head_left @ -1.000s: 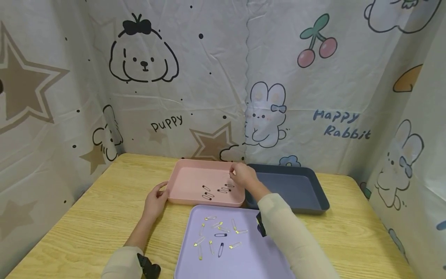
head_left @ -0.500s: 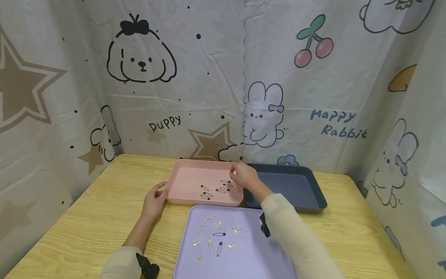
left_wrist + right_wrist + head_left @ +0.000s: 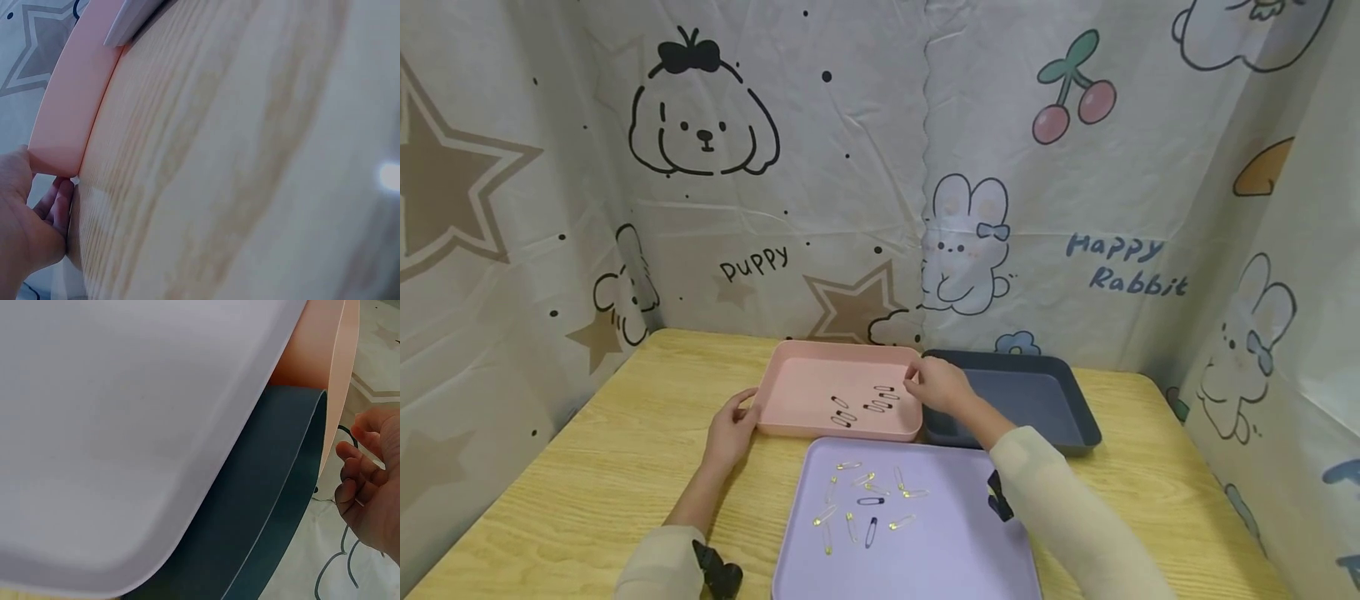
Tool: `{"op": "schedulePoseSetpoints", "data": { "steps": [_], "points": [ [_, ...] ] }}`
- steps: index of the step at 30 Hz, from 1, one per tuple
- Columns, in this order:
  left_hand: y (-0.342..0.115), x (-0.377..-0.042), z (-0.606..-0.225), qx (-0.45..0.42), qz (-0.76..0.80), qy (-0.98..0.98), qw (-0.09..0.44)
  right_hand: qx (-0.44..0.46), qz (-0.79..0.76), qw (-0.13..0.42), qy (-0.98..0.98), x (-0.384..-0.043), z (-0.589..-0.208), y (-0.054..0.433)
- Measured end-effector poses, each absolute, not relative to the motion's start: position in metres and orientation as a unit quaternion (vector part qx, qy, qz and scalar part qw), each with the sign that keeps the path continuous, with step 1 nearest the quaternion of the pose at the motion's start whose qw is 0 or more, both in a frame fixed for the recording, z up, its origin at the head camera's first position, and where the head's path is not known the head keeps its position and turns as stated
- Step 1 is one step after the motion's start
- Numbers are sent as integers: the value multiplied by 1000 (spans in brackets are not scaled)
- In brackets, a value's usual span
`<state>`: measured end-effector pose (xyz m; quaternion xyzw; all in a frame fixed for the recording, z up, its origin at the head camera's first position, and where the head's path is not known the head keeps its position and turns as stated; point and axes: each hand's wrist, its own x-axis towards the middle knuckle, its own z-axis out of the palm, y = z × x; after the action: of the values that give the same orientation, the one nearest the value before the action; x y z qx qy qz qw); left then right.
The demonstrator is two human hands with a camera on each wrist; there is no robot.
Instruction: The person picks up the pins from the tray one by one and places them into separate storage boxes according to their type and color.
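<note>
My left hand (image 3: 730,432) holds the left side of the pink tray (image 3: 805,427), with thumb and fingers at its corner in the left wrist view. Several dark-headed safety pins (image 3: 887,397) lie in the right half of that tray. Just above its right edge is my right hand (image 3: 942,385), fingers loosely curled, with nothing visible between them; the right wrist view shows this hand (image 3: 372,478) beyond the tray rims. Nearer me, the lavender tray (image 3: 955,533) bears several yellow-headed safety pins (image 3: 851,527) and two dark ones, a dark safety pin (image 3: 871,501) and another dark safety pin (image 3: 871,533).
A dark blue-grey tray (image 3: 1037,408) stands against the pink tray's right side, beneath my right forearm. All the trays rest on a wood-grain table (image 3: 587,467). A printed curtain (image 3: 850,167) hangs behind and at both sides.
A dark safety pin has been let go in the pink tray near its right edge. My right hand has drawn back slightly to the right. The left hand stays at the tray.
</note>
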<state>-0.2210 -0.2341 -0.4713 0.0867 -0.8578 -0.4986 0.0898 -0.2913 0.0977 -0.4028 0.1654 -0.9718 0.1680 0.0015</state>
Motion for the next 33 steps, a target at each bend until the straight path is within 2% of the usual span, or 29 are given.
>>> {"op": "schedulePoseSetpoints", "data": {
  "steps": [23, 33],
  "points": [
    [-234, -221, -471, 95, -502, -856, 80, 234, 297, 8, -926, -238, -401, 116],
    [-234, -221, -471, 92, -497, -859, 86, 277, 322, -16, -905, -209, -408, 112]
  ]
}}
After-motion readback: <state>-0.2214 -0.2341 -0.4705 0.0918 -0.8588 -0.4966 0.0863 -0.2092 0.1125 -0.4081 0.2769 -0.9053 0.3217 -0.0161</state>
